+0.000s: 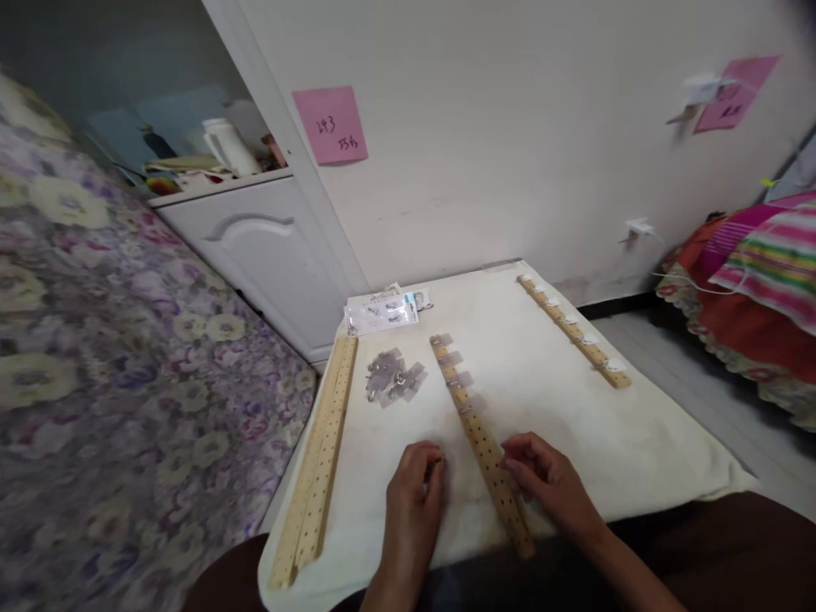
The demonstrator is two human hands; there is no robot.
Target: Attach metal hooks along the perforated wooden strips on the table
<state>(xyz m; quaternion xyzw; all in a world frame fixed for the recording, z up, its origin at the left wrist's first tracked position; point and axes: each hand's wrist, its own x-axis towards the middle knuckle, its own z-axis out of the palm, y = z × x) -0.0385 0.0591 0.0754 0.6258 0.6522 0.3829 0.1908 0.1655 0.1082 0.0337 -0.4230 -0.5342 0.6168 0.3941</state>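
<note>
A wooden strip with rows of holes (475, 425) lies lengthwise on the cloth-covered table between my hands. Several small clear plastic pieces with shiny metal bits (454, 382) are set along its far half. My left hand (416, 489) is just left of the strip, thumb and forefinger pinched together; whatever they hold is too small to make out. On the other side, my right hand (541, 476) has its fingers curled at the strip's right edge, and anything inside them is hidden. A loose pile of similar clear pieces (392, 376) rests beyond my left hand.
Two holed wooden strips (322, 450) lie side by side along the table's left edge. Another strip (570, 327) with white round pieces is at the right. Clear packets (382, 313) lie at the back left. A floral curtain (127, 408) hangs at the left, a bed (758, 289) at the right.
</note>
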